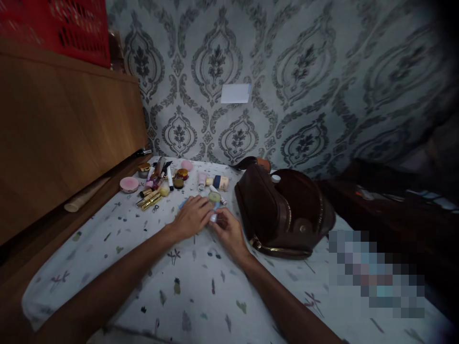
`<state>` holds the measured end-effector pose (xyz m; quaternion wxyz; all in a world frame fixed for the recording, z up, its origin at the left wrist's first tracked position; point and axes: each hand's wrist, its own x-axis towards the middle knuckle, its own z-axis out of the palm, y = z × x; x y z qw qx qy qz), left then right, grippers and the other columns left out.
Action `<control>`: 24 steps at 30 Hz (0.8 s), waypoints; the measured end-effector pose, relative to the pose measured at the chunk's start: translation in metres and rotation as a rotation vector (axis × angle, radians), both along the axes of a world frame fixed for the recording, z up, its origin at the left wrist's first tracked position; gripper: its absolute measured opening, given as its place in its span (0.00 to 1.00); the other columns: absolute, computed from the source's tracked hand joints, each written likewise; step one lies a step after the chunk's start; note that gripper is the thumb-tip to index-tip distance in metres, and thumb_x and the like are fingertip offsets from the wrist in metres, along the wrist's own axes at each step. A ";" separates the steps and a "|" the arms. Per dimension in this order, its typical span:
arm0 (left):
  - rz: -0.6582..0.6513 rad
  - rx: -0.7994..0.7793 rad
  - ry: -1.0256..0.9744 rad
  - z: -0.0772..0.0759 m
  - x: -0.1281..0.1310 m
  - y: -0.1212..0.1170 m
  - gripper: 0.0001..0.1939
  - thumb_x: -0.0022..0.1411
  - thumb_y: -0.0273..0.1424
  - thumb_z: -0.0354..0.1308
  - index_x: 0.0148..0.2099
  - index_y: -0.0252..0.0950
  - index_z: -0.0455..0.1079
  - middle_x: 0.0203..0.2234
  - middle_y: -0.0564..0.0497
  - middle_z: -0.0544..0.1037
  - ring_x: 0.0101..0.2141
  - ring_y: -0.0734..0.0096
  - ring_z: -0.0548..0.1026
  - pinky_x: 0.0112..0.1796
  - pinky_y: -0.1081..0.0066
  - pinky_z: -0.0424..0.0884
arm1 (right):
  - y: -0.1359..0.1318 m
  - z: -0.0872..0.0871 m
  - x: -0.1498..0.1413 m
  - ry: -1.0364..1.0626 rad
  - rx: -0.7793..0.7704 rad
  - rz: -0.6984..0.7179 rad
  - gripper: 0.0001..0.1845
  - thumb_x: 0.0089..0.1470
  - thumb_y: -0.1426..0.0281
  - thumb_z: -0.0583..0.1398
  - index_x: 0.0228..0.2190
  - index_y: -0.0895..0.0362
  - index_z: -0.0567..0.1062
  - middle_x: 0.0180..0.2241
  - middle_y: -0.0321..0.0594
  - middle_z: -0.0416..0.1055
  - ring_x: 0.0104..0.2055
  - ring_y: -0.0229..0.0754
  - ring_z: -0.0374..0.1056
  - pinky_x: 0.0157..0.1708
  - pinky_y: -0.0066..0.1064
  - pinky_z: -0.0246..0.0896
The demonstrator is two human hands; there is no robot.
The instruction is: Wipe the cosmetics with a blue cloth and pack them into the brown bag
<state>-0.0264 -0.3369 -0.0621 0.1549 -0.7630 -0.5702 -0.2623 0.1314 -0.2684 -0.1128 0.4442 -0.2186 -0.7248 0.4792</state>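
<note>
My left hand (193, 216) is closed, palm down, over a light-blue item (183, 203) that shows only at its edges; its kind is hidden. Between thumb and fingers, my right hand (231, 232) pinches a small white cap (213, 218) right beside the left fingertips. I cannot tell whether cap and blue item are one piece. Just beyond the hands lie a round greenish-lidded jar (214, 196) and a slim white tube (223, 199). A pink tube (202, 180) and a beige bottle with a dark band (219, 182) are farther back.
An open brown leather bag (276, 215) stands to the right, a white cap (275, 178) at its rim. Several cosmetics, including gold tubes (150, 199) and a pink compact (129, 184), crowd the left of the patterned sheet (201, 296). A wooden cabinet (71, 124) borders the left; a papered wall (215, 129) rises behind.
</note>
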 end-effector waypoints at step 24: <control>0.159 0.093 -0.181 -0.001 -0.030 -0.015 0.15 0.72 0.34 0.44 0.45 0.36 0.71 0.37 0.45 0.76 0.41 0.62 0.73 0.44 0.63 0.70 | 0.003 -0.004 -0.003 -0.029 -0.200 0.061 0.19 0.43 0.66 0.68 0.40 0.56 0.76 0.37 0.41 0.76 0.35 0.42 0.73 0.38 0.35 0.72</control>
